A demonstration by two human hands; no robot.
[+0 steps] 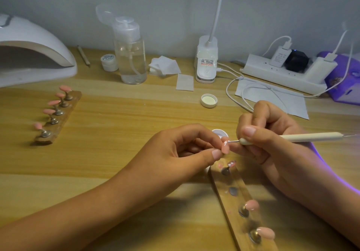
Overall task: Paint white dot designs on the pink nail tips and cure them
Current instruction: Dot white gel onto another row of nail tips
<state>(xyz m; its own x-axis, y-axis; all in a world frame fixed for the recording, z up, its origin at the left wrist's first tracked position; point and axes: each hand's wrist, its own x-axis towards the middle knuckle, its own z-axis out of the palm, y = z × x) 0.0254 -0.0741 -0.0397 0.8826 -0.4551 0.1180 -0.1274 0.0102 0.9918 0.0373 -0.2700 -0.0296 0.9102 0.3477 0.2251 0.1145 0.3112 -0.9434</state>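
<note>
My left hand [183,149] pinches a pink nail tip [226,147] between thumb and fingers above the desk. My right hand [272,139] grips a cream dotting pen [303,137], and its metal point touches the upper end of that tip. Just behind the tip sits a small white pot [220,133], partly hidden by my fingers. Below my hands lies a wooden holder strip [233,202] with pink tips on metal stands and one bare stand. A second holder strip [58,114] with several pink tips lies at the left. The white curing lamp [33,52] stands at the far left.
A clear pump bottle [131,56], a small white jar [109,62], white wipes [165,65] and a loose white lid [208,100] lie at the back. A desk lamp base [206,62], a power strip [282,71] with chargers and looping cables occupy the back right.
</note>
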